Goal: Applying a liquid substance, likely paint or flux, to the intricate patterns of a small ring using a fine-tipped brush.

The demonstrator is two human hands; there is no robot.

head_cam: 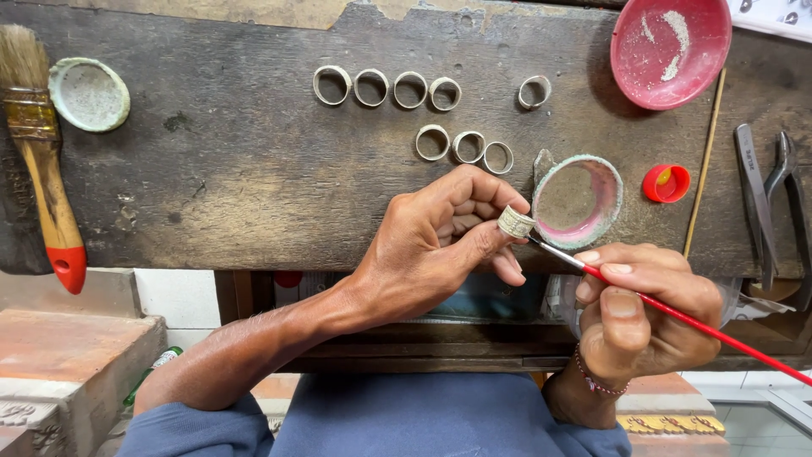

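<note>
L hand (440,245) pinches silver ring (515,222); R hand (647,317) grips red fine brush (677,313), tip at ring's 5 o'clock. Best w/ light, steady strokes.

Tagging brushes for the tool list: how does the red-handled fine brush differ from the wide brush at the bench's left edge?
The fine brush is thin, all-red and held in the right hand, tip at the ring the left hand pinches. The wide brush is broad, wooden with a red end, lying unused on the bench. Both have red on the handle.
</note>
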